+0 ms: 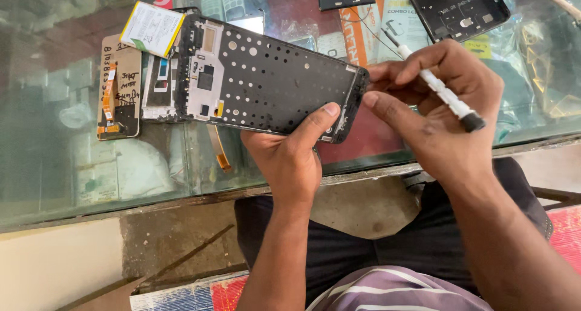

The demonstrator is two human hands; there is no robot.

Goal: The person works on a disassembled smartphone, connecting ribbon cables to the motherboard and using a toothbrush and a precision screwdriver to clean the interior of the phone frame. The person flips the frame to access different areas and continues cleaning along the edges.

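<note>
**Q.** What does each hand have hold of here, and why that way?

**A.** My left hand [290,159] comes up from below and closes on the phone frame [272,81], thumb pressed flat across its lower edge and the other fingers wrapped behind, out of sight. Gripped so, the frame hangs tilted just above the glass counter [72,184], with its perforated inner face turned up to me. My right hand [436,105] does two jobs: thumb and forefinger pinch the frame's near right corner, while the remaining fingers curl around a white screwdriver [445,96] with a black cap, parked across the palm, tip pointing away.

**Q.** Why keep the tool in the palm?

**A.** I judge it leaves the fingertips free to work the corner without my putting the tool down.

**Q.** What surrounds the frame?

**A.** At its far left end a white battery with a yellow border [151,27] overlaps the corner. Beside that, on the glass, lies a tan panel [119,87] carrying handwriting and an orange flex strip. A second orange ribbon cable [221,153] trails below the frame; whether it is attached I cannot tell. A black back cover [463,9] rests well apart at upper right, among printed cards under the glass.
</note>
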